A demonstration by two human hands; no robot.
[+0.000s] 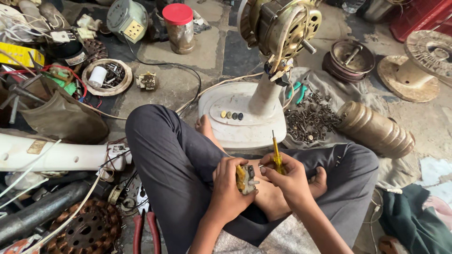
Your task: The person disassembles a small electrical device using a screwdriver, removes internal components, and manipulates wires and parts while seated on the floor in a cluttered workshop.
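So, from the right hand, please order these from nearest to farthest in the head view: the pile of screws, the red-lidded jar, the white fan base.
From the right hand:
1. White fan base, just ahead.
2. Pile of screws, ahead, slightly right.
3. Red-lidded jar, far ahead, left.

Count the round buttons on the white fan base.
4. The buttons sit in one short row on the white fan base, just left of its column: a yellowish one, then three darker ones. None seems hidden.

Yellow flat box far left; red-lidded jar (grimy) top centre.
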